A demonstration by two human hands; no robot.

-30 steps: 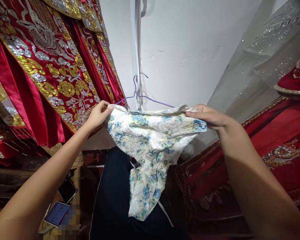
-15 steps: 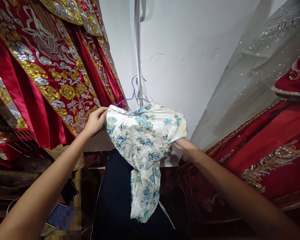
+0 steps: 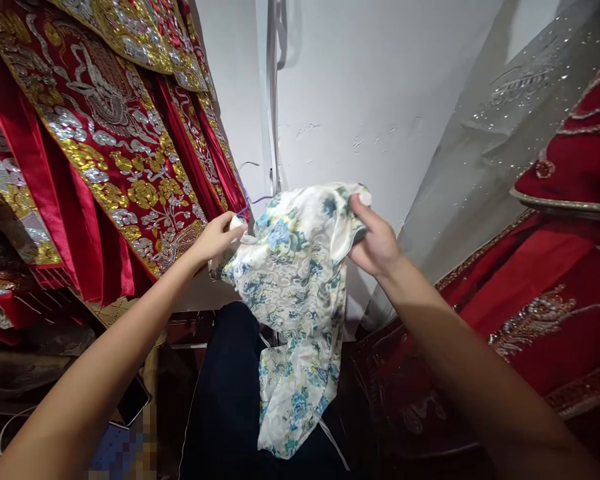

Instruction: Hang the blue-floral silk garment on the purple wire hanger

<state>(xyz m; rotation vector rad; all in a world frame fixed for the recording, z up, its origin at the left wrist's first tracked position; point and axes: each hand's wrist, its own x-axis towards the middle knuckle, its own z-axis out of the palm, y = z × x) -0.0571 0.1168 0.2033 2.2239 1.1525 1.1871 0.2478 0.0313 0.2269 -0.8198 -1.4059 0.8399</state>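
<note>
A white short-sleeved dress (image 3: pixel 293 287) with blue, green and yellow flowers hangs in front of me, its lower part bunched and falling over my dark trousers. My left hand (image 3: pixel 221 238) pinches the fabric at its left shoulder, near the neck. My right hand (image 3: pixel 377 241) grips the right sleeve, thumb on top and fingers beneath, partly hidden by cloth. A thin purple hanger (image 3: pixel 247 200) shows behind the neckline; the rest of it is covered by the dress.
Red garments with gold and silver embroidery (image 3: pixel 130 160) hang on the left. At right are a sparkly sheer veil-like cloth (image 3: pixel 500 127) and red beaded garments (image 3: pixel 555 287). A white wall (image 3: pixel 350 93) stands ahead, with a vertical rail (image 3: pixel 273 87). A phone (image 3: pixel 134 400) lies lower left.
My right hand has come out of the sleeve opening and now grips the sleeve from outside, raised higher. The hanger has tilted and turned left, and the dress's right side has lifted.
</note>
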